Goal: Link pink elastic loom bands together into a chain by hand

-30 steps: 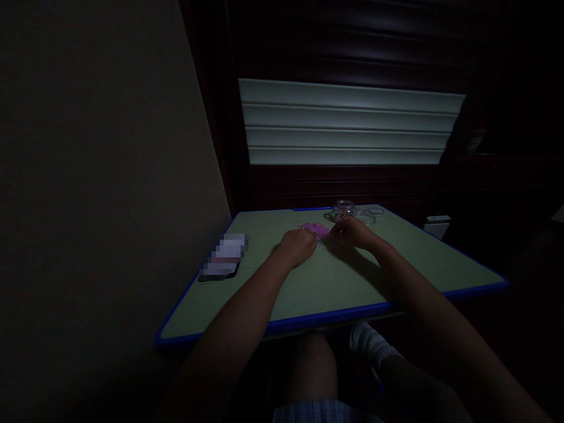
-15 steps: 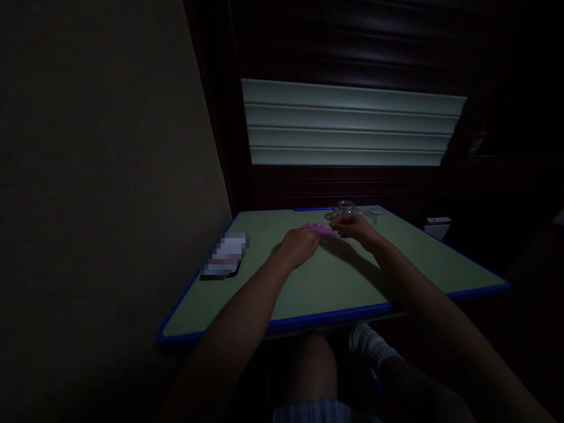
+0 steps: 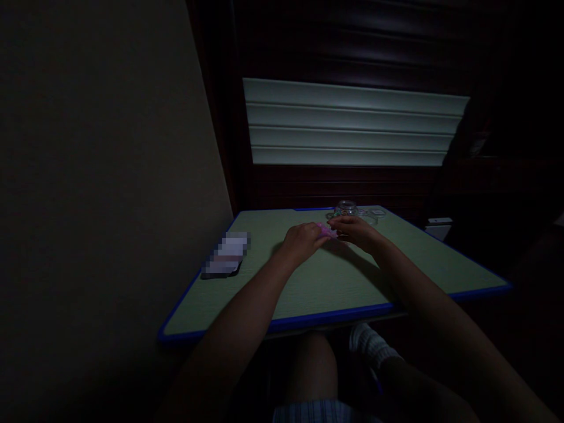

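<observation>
My left hand [image 3: 303,242] is closed around the left part of a small pink, crinkled, see-through piece that looks like plastic [image 3: 325,231], covering much of it. At its right end, my right hand [image 3: 356,231] has bent fingers that appear to pinch the edge; the dim light blurs the exact grip. Just behind the right hand stands a clear round jar [image 3: 346,207] with small coloured bits inside. Both hands are low over the far half of the pale green table [image 3: 264,294].
Beside the jar lies a clear round lid [image 3: 377,213]. A blurred-out flat item, perhaps a phone [image 3: 226,255], rests near the table's left edge. A wall [image 3: 110,176] borders the left side, and dark slatted panelling [image 3: 352,182] stands behind the table.
My left hand has shifted slightly to the right and covers more of the pink piece, of which less shows. The fingers of my right hand have loosened a little.
</observation>
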`<state>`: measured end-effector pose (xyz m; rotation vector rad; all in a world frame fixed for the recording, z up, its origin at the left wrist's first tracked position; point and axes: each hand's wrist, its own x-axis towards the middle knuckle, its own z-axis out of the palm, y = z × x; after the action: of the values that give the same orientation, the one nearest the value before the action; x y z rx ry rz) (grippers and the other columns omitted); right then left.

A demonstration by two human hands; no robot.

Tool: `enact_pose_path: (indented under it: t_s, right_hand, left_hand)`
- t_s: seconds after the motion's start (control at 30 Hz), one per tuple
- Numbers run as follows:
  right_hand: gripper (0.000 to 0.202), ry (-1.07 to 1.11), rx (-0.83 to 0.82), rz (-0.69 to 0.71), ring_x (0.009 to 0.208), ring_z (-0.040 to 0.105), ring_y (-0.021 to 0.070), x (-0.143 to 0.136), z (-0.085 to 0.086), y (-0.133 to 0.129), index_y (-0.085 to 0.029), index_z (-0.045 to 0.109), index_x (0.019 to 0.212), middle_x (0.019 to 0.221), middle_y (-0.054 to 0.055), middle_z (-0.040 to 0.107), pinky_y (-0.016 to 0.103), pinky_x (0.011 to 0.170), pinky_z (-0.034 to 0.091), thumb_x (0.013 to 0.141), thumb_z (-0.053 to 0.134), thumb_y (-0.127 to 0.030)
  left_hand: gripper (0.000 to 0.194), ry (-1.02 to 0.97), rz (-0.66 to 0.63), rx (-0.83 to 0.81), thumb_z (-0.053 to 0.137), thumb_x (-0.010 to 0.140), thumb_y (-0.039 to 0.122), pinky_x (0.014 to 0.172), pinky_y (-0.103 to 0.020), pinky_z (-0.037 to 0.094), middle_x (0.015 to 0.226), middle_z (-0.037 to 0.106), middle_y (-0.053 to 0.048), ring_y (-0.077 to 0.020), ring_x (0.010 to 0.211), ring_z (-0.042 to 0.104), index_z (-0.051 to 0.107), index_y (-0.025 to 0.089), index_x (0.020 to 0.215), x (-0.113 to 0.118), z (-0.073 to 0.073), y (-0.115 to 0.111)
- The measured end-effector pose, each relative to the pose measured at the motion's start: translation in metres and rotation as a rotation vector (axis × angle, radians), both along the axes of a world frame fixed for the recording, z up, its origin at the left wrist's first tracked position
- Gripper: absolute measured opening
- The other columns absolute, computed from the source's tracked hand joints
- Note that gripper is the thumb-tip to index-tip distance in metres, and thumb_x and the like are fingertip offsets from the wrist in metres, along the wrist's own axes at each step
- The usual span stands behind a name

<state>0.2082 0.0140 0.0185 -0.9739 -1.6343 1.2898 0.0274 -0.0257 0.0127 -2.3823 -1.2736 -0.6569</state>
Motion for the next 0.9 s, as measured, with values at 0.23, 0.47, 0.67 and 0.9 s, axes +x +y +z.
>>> enact_pose_path:
  t_s: [0.23,0.47,0.67,0.9]
  right_hand:
    - [0.031,0.003,-0.026,0.048,0.060,0.047,0.0073,-0.0028,-0.0020,0.0007,-0.019,0.063,0.086,0.075,0.001,0.058,0.020,0.055,0.040,0.063,0.065,-0.039]
    - [0.028,-0.004,-0.047,0.053,0.059,0.047,0.0062,-0.0023,-0.0033,0.0009,-0.019,0.065,0.084,0.074,0.000,0.059,0.020,0.055,0.039,0.063,0.066,-0.037]
    - [0.025,0.009,-0.068,0.048,0.059,0.047,0.0063,-0.0021,-0.0033,0.0005,-0.019,0.064,0.080,0.072,0.000,0.058,0.021,0.056,0.040,0.062,0.067,-0.036]
    - [0.025,-0.004,-0.052,-0.017,0.056,0.047,0.0060,-0.0010,-0.0051,0.0049,-0.017,0.063,0.079,0.074,0.002,0.059,0.020,0.052,0.040,0.063,0.066,-0.036]
  left_hand:
    - [0.031,-0.015,-0.017,0.007,0.036,0.085,0.038,0.073,-0.027,0.040,0.094,0.062,-0.006,-0.0154,0.085,0.056,0.058,0.017,0.095,0.0007,0.0015,-0.0010]
    - [0.029,-0.042,-0.037,0.017,0.037,0.085,0.032,0.076,-0.027,0.042,0.098,0.062,-0.007,-0.0153,0.088,0.056,0.059,0.016,0.095,0.0007,-0.0001,0.0021]
    - [0.028,-0.012,-0.038,0.029,0.036,0.086,0.027,0.076,-0.028,0.042,0.096,0.062,-0.008,-0.0157,0.087,0.057,0.060,0.015,0.091,0.0017,-0.0003,0.0028]
    - [0.028,0.050,0.030,-0.014,0.031,0.087,0.024,0.073,-0.029,0.042,0.096,0.060,-0.009,-0.0174,0.086,0.056,0.056,0.014,0.096,0.0002,0.0008,0.0013]
